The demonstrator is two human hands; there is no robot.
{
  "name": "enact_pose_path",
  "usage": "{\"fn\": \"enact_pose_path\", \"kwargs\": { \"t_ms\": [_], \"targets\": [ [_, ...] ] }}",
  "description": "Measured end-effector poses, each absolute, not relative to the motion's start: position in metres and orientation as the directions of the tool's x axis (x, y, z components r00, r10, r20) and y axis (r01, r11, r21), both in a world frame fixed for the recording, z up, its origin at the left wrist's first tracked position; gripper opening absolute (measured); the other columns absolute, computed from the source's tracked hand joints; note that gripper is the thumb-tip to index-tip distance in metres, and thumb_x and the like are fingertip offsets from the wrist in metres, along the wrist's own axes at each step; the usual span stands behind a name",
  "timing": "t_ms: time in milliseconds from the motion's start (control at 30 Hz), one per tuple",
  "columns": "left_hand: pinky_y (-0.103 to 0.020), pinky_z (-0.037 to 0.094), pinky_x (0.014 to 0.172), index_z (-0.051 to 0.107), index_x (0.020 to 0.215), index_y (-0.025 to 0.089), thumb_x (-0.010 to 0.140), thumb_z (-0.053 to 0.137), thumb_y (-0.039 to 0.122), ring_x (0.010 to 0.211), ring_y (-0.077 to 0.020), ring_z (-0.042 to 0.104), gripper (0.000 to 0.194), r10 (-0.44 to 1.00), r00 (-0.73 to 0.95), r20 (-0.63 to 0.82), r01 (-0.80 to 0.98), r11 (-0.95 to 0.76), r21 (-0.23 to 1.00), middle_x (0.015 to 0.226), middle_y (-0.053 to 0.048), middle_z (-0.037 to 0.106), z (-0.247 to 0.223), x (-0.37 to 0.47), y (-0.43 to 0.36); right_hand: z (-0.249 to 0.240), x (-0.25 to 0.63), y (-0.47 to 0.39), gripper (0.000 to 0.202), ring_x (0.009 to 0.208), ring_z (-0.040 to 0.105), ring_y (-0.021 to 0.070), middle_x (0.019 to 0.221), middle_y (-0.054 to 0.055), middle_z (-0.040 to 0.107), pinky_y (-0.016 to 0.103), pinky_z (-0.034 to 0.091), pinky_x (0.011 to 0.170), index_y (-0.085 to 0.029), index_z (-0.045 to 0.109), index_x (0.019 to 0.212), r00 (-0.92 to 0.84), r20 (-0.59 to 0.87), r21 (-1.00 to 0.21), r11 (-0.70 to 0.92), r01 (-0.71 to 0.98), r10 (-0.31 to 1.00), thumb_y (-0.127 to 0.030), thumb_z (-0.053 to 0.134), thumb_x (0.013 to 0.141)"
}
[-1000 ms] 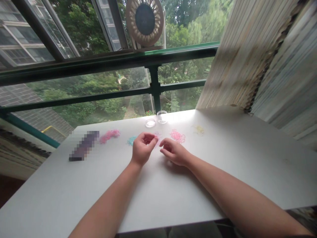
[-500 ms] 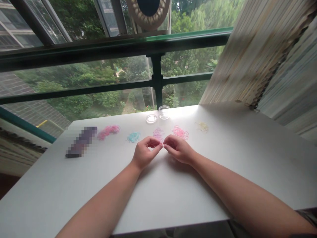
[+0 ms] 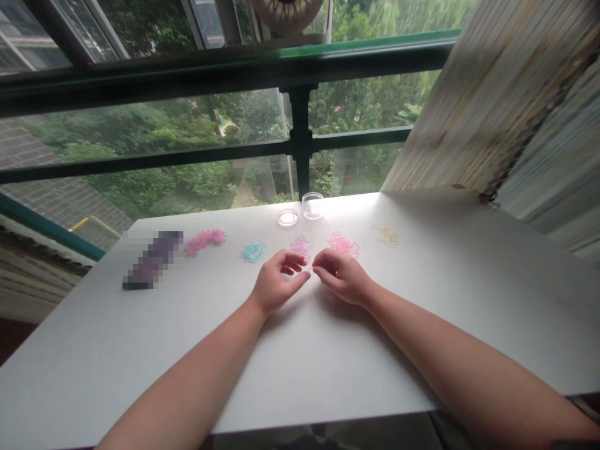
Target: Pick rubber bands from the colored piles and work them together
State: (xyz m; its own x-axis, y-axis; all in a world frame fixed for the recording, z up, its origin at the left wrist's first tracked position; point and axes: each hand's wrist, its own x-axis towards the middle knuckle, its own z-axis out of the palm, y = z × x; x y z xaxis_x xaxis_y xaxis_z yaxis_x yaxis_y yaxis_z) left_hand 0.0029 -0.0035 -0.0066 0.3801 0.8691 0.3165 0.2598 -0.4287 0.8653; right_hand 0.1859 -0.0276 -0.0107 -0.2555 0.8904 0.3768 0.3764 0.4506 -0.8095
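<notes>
My right hand (image 3: 342, 275) pinches a thin pale piece (image 3: 310, 268) between thumb and forefinger; it is too small for me to tell its kind. Facing it closely, my left hand (image 3: 280, 281) has thumb and fingers apart, the thumb tip near that piece. Just beyond the hands lie a pile of small lilac loops (image 3: 300, 245) and a pile of pink loops (image 3: 342, 242). Left of these is a heap of light blue loops (image 3: 253, 252). Pale yellow loops (image 3: 387, 235) lie to the right.
A pink, partly bluish heap (image 3: 205, 241) and a blurred-out dark oblong object (image 3: 154, 259) lie on the left of the white table (image 3: 290, 369). A clear round container (image 3: 313, 206) and a shallow clear dish (image 3: 287, 218) stand at the back edge, before the green railing (image 3: 300, 112).
My left thumb and fingers have spread from a pinch. The right hand keeps its pinch. The view has tilted slightly downward.
</notes>
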Motion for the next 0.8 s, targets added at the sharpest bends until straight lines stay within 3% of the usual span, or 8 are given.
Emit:
{"fn": "enact_pose_path", "kwargs": {
  "t_ms": [200,800],
  "targets": [
    [-0.024,0.046,0.061,0.062,0.090,0.018,0.072,0.066,0.030,0.069,-0.0123,0.058,0.022,0.869,0.400,0.293,0.358,-0.442,0.822,0.084,-0.003,0.066,-0.0063,0.0025,-0.0040,-0.0094,0.1856,-0.0275,0.003,0.054,0.042,0.0089,0.065,-0.002,0.051,0.021,0.036,0.051,-0.018,0.053,0.081,-0.247,0.388,-0.815,0.456,0.358,0.888,-0.016,0.052,0.079],
    [-0.022,0.043,0.057,0.061,0.078,0.016,0.076,0.060,0.027,0.066,-0.0120,0.057,0.011,0.842,0.442,0.307,0.288,-0.458,0.841,0.075,-0.003,0.064,-0.0064,0.0036,-0.0053,-0.0102,0.1860,-0.0267,0.006,0.054,0.040,0.0089,0.060,-0.004,0.047,0.020,0.033,0.051,-0.019,0.051,0.075,-0.325,0.353,-0.764,0.471,0.442,0.877,-0.012,0.051,0.073]
  ]
}}
